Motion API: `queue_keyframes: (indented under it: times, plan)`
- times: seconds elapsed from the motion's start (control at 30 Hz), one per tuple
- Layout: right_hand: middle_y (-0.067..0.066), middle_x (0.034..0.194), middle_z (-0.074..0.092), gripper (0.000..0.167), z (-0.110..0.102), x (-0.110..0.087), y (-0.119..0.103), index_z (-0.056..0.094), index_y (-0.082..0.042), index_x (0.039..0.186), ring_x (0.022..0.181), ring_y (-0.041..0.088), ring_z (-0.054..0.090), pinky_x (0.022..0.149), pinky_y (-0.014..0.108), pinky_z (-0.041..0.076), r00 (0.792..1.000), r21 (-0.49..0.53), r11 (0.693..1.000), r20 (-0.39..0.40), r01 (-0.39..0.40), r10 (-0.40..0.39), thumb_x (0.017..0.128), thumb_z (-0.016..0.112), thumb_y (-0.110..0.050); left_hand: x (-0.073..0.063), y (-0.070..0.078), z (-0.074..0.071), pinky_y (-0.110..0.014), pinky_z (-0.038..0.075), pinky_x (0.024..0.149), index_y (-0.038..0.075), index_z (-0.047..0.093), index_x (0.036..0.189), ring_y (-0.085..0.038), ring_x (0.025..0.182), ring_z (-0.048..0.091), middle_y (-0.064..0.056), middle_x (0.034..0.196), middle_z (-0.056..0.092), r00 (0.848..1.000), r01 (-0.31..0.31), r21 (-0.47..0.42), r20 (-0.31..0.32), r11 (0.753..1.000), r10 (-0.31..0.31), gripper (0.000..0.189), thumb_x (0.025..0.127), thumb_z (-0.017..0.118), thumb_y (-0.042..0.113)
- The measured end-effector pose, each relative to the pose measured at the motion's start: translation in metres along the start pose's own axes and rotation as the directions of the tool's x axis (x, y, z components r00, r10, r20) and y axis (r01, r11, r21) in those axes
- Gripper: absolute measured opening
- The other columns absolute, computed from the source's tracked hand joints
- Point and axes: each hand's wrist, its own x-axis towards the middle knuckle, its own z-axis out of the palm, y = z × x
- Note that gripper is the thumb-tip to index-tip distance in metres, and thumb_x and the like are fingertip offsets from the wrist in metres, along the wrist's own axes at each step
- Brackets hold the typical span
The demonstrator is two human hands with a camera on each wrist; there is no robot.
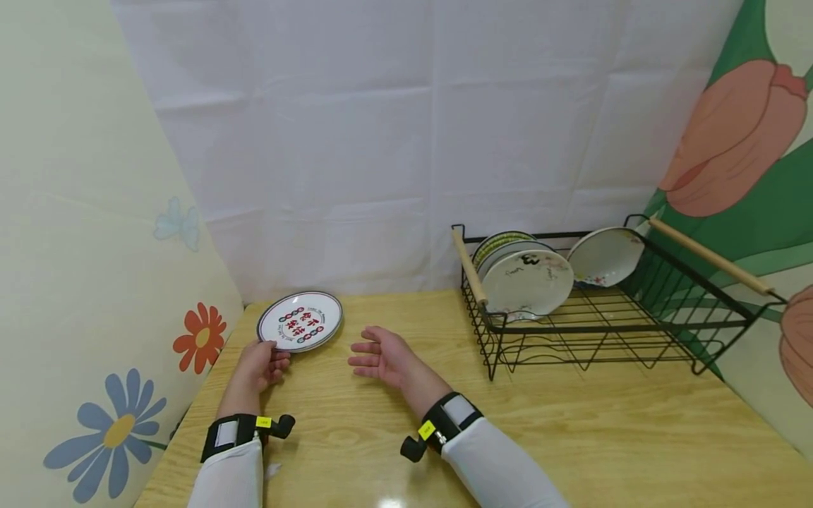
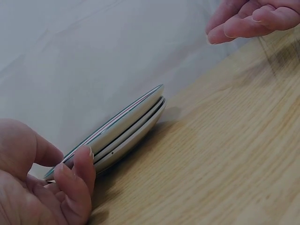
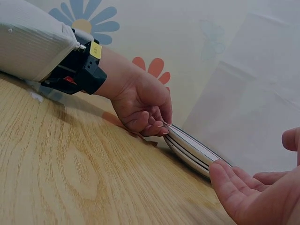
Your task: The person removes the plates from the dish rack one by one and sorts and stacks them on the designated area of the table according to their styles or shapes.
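My left hand (image 1: 259, 363) pinches the rim of glossy, round stacked plates (image 1: 301, 321) on the wood-grained surface (image 1: 343, 430). My right hand (image 1: 385, 358) — fingers extended — is empty.

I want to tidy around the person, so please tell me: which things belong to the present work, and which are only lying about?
Belonging to the work:
stack of plates, its rim pinched by the left hand
right hand, empty
probably the dish rack and the dishes in it

Only about:
small pale scrap on the table
white cloth behind
flower pictures
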Motion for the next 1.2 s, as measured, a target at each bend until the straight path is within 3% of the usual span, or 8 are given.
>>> queue_keyframes:
  times: [0.1,0.23,0.4,0.5,0.6,0.77,0.97,1.2]
  plan:
    - [0.030,0.149,0.051,0.062,0.000,-0.001,-0.002,0.037,0.001,0.155,0.127,0.044,0.064,0.099,0.049,0.057,1.000,0.002,1.000,-0.004,0.008,-0.008,0.107,0.046,-0.036,-0.002,0.002,0.000,-0.023,0.048,0.056,0.009,0.032,0.155,-0.013,0.064,0.060,-0.002,0.082,0.063,0.995,-0.014,-0.008,-0.099,1.000,0.013,0.050,0.111,0.036,0.033]
    - [0.029,0.150,0.051,0.057,0.001,-0.006,-0.014,0.041,-0.002,0.153,0.123,0.043,0.066,0.099,0.049,0.057,0.999,0.002,0.999,-0.002,0.042,-0.042,0.108,0.046,-0.035,-0.008,0.007,-0.002,-0.023,0.049,0.055,0.015,0.035,0.158,-0.014,0.060,0.058,-0.001,0.079,0.060,0.966,-0.079,-0.069,-0.250,0.994,0.060,0.054,0.108,0.040,0.037]
    - [0.025,0.145,0.058,0.052,0.006,-0.020,-0.043,0.046,-0.007,0.151,0.109,0.027,0.070,0.100,0.047,0.057,0.994,-0.046,0.993,0.035,0.108,-0.107,0.108,0.046,-0.036,-0.018,0.023,-0.002,-0.023,0.056,0.066,0.025,0.025,0.164,-0.012,0.069,0.067,-0.003,0.103,0.063,0.958,-0.117,-0.129,-0.276,0.985,0.077,0.061,0.108,0.039,0.044]
    - [0.023,0.146,0.058,0.053,0.008,-0.031,-0.066,0.044,-0.011,0.153,0.115,0.029,0.068,0.104,0.049,0.054,0.985,-0.079,0.984,0.071,0.162,-0.156,0.107,0.046,-0.037,-0.025,0.034,0.002,-0.023,0.059,0.072,0.026,0.025,0.164,-0.013,0.080,0.073,-0.005,0.117,0.063,0.963,-0.140,-0.164,-0.251,0.976,0.096,0.062,0.107,0.039,0.047]
    - [0.022,0.148,0.056,0.054,0.006,-0.045,-0.090,0.039,-0.014,0.156,0.121,0.031,0.064,0.107,0.050,0.052,0.971,-0.108,0.970,0.121,0.217,-0.204,0.108,0.045,-0.038,-0.034,0.044,0.007,-0.023,0.061,0.073,0.025,0.029,0.162,-0.013,0.083,0.076,-0.004,0.116,0.065,0.969,-0.178,-0.230,-0.211,0.957,0.129,0.060,0.108,0.039,0.048]
    - [0.022,0.152,0.051,0.053,-0.005,-0.077,-0.134,0.034,-0.017,0.159,0.124,0.031,0.061,0.097,0.039,0.056,0.945,-0.164,0.939,0.181,0.303,-0.273,0.110,0.041,-0.034,-0.055,0.060,0.027,-0.028,0.062,0.084,0.025,0.022,0.163,-0.012,0.088,0.076,-0.003,0.120,0.063,0.976,-0.215,-0.355,-0.067,0.910,0.205,0.060,0.109,0.039,0.046]
    - [0.022,0.151,0.049,0.053,-0.034,-0.112,-0.185,0.031,-0.016,0.161,0.122,0.026,0.062,0.098,0.037,0.055,0.917,-0.263,0.882,0.194,0.392,-0.349,0.111,0.039,-0.031,-0.080,0.068,0.063,-0.030,0.062,0.082,0.027,0.016,0.165,-0.014,0.096,0.075,-0.007,0.126,0.062,0.947,-0.232,-0.409,0.111,0.882,0.301,0.058,0.111,0.036,0.034]
    - [0.020,0.158,0.043,0.058,-0.077,-0.119,-0.238,0.026,-0.016,0.163,0.137,0.031,0.050,0.118,0.051,0.039,0.923,-0.443,0.812,0.125,0.380,-0.364,0.111,0.039,-0.038,-0.100,0.063,0.100,-0.038,0.060,0.091,0.024,0.022,0.164,-0.021,0.112,0.071,-0.019,0.151,0.050,0.906,-0.203,-0.438,0.256,0.876,0.338,0.056,0.110,0.037,0.033]
